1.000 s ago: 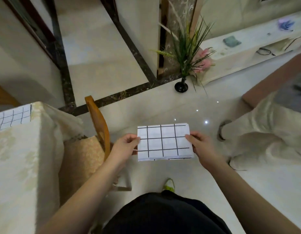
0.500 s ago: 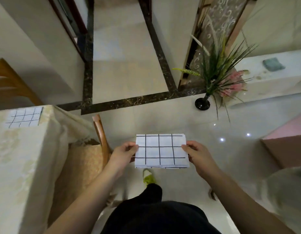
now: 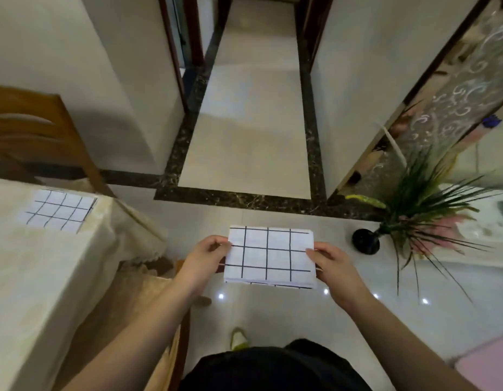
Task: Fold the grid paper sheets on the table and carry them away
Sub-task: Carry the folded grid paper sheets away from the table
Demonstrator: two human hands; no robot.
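Note:
A folded stack of white grid paper sheets with black lines hangs flat in front of me above the floor. My left hand pinches its left edge and my right hand pinches its right edge. Another grid paper sheet lies flat near the far corner of the table, which has a cream cloth, at my left.
A wooden chair stands behind the table, and a cushioned chair is tucked in by my left arm. A black vase with a green plant stands on the glossy floor at the right. A corridor opens straight ahead.
The view has swung left and forward: the corridor is now straight ahead, the plant has shifted right, and the seated person at right has left view. Both hands keep hold of the folded sheets.

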